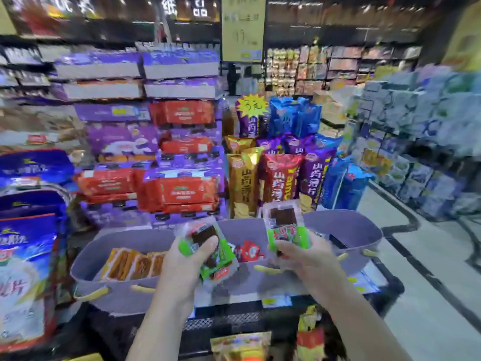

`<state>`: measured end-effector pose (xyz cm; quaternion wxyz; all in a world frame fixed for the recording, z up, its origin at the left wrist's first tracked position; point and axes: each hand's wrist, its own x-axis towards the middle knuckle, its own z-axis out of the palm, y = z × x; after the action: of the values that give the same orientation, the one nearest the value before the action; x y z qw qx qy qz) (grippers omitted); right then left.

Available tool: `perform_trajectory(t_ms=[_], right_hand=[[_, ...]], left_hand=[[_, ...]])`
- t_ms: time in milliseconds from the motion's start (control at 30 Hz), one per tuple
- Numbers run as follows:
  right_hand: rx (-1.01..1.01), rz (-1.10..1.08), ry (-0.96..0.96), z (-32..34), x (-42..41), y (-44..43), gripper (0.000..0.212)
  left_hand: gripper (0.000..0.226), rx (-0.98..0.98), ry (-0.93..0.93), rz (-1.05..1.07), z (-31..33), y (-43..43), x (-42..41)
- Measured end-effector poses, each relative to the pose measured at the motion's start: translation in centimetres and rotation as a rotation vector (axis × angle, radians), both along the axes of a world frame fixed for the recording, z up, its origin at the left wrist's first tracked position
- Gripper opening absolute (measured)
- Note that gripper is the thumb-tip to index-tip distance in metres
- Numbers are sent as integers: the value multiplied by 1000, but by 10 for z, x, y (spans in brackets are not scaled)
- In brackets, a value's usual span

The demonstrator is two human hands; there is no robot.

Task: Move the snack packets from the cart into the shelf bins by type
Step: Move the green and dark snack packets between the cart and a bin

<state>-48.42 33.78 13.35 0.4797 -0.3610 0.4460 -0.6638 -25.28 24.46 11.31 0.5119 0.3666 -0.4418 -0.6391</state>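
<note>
A person's left hand curled its fingers round 1 green snack packet above the wall between 2 grey shelf bins, while the right hand pinched a second green packet upright over the middle bin. Orange packets lay in the left bin and red packets in the middle bin. Loose packets sat in the black mesh cart below; tall chip bags stood behind.
</note>
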Motion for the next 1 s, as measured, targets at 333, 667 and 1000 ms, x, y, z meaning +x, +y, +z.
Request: perform_trajectory(t_ms=[333,667,1000], right_hand=[[98,-253,2,-15,-135,8,49],[254,-434,-22,-47,-253,-42,32],[521,-361,63,-97,-319,-87,16]], left_hand=[[36,15,-54,-225,-10,-32,-167],[36,128,-299,-324,-48,-116,-306],[24,118,-535,-434,-92,-138,-371]])
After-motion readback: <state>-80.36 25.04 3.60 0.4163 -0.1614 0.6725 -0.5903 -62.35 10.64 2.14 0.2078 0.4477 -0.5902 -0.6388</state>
